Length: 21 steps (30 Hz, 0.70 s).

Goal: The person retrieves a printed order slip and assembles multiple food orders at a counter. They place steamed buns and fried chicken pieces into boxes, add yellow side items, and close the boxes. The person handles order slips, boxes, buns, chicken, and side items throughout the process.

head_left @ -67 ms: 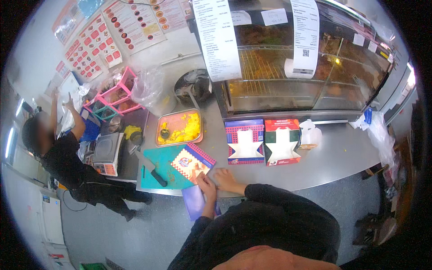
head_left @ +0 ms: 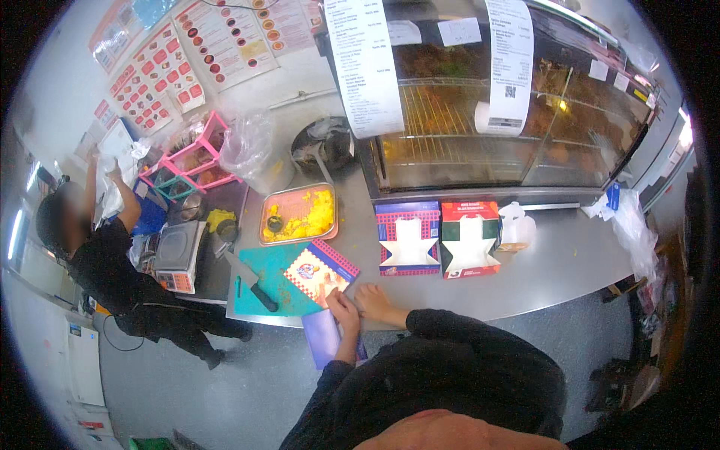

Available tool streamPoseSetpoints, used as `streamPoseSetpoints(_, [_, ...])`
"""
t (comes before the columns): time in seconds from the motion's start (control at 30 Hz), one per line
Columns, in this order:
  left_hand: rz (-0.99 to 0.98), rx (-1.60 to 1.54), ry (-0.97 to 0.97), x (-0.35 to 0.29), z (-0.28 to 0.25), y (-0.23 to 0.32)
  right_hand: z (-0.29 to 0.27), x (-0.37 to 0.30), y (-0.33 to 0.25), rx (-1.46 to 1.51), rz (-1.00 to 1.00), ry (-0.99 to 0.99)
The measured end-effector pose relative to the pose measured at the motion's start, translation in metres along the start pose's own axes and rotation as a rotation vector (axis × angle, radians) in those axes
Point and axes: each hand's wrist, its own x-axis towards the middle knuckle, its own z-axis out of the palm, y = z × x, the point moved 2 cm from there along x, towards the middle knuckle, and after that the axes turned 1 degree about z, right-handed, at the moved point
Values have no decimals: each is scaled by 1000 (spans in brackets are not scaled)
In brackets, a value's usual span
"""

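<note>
A printed cardboard food box, with a checked border and a purple edge, lies at an angle over the teal cutting board. Its purple flap hangs past the counter's front edge. My left hand is closed on the box's near part, where the flap meets the printed panel. Close by on the right, my right hand reaches over the counter edge beside the box, its fingers loosely stretched; whether they touch the cardboard is unclear.
On the cutting board lies a knife. Behind it stands a metal tray of yellow food. Two opened boxes stand before a glass display cabinet. A co-worker stands at left.
My right hand's fingers have drawn in slightly toward the box. My left hand keeps its hold, and the other things stay in place.
</note>
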Motion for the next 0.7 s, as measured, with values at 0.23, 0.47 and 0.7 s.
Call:
streamPoseSetpoints(0.23, [-123,-374,-21,13,8,-3,11,-16,-22,44,129,-222])
streamPoseSetpoints(0.47, [-325,-466,-102,31,12,8,-10,-13,-28,-95,102,-98])
streamPoseSetpoints(0.7, [127,676,177,-5,-78,23,3,-18,-33,23,-93,-147])
